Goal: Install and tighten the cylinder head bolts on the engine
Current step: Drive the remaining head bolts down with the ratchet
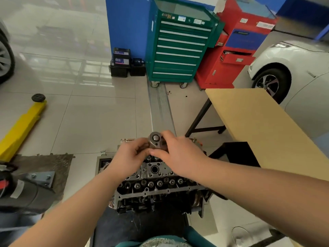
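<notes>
The engine with its cylinder head (156, 177) stands on the floor in front of me, valve springs and bolt holes facing up. Above its far end I hold a ratchet wrench head (155, 139), round and grey. My left hand (130, 155) grips the tool from the left with curled fingers. My right hand (176, 152) holds it from the right, thumb and fingers pinching around the head. The tool's handle and anything below it are hidden by my hands. No loose bolts are visible.
A tan table (263, 127) stands to the right. A green tool cabinet (178, 47) and a red cabinet (236, 49) stand beyond. A yellow lift arm (21, 129) lies at left, a white car (293, 68) at right, and a dark motor (23, 191) at near left.
</notes>
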{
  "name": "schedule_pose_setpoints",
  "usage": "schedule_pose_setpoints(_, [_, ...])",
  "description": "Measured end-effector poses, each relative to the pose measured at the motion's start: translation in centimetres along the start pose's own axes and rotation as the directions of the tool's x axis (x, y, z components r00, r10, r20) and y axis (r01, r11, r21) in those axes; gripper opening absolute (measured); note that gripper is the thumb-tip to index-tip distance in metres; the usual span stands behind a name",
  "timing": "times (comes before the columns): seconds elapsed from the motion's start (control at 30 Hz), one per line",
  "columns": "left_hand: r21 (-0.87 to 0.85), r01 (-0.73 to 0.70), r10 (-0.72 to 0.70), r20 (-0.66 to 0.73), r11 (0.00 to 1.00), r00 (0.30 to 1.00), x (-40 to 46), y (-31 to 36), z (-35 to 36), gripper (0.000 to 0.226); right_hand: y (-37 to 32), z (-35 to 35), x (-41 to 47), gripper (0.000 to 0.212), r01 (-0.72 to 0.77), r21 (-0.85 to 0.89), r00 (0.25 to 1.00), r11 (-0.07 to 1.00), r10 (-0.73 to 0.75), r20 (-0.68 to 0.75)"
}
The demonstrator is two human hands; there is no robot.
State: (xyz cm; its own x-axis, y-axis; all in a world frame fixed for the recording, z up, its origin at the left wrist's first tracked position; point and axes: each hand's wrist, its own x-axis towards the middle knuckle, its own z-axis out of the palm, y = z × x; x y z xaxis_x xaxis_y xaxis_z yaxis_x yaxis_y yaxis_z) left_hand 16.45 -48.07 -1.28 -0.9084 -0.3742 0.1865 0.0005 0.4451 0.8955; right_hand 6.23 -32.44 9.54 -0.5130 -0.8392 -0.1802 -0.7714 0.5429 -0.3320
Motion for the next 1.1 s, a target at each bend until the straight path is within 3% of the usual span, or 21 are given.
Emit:
schedule_pose_setpoints(0.07, [-0.001, 0.047, -0.047, -0.001, 0.999, 0.999, -0.3, -0.3, -0.1, 0.023, 0.6, -0.7, 0.2, 0.046, 0.078, 0.001, 0.994, 0.997, -0.078, 0.079])
schedule_pose_setpoints(0.2, [-0.033, 0.109, -0.109, -0.013, 0.993, 0.994, -0.8, 0.3, 0.4, 0.019, 1.8, -3.0, 1.8, 0.056, 0.247, -0.138, 0.946, 0.959, -0.207, 0.249])
schedule_pose_setpoints(0.33, [-0.076, 0.145, -0.149, -0.058, 0.987, 0.987, -1.1, 1.3, 1.4, 0.021, 2.4, -5.4, 5.5, 0.056, 0.474, -0.378, 0.88, 0.795, -0.421, 0.218])
schedule_pose_setpoints(0.53, [-0.048, 0.223, -0.226, -0.311, 0.974, 0.923, -1.7, 1.7, 3.9, 0.021, 2.1, -7.2, 10.3, 0.025, 0.686, -0.487, 0.718, 0.54, -0.61, 0.334])
schedule_pose_setpoints(0.6, [-0.035, 0.225, -0.221, -0.383, 0.974, 0.897, -2.0, 1.8, 5.1, 0.007, 2.8, -7.3, 10.2, 0.035, 0.717, -0.526, 0.674, 0.458, -0.648, 0.354])
schedule_pose_setpoints(0.67, [0.014, 0.218, -0.191, -0.431, 0.976, 0.882, -1.5, 2.7, 6.7, 0.031, 3.6, -7.4, 9.9, 0.048, 0.727, -0.533, 0.653, 0.432, -0.674, 0.345])
schedule_pose_setpoints(0.87, [-0.245, 0.262, -0.356, -0.559, 0.934, 0.748, 1.0, 4.2, 9.8, 0.027, 5.4, -6.0, 9.5, 0.047, 0.707, -0.616, 0.591, 0.347, -0.768, 0.246])
schedule_pose_setpoints(1.1, [-0.211, 0.342, -0.4, -0.57, 0.916, 0.718, 1.8, 3.2, 9.5, 0.024, 6.6, -4.9, 9.7, 0.064, 0.721, -0.553, 0.595, 0.418, -0.783, 0.183])
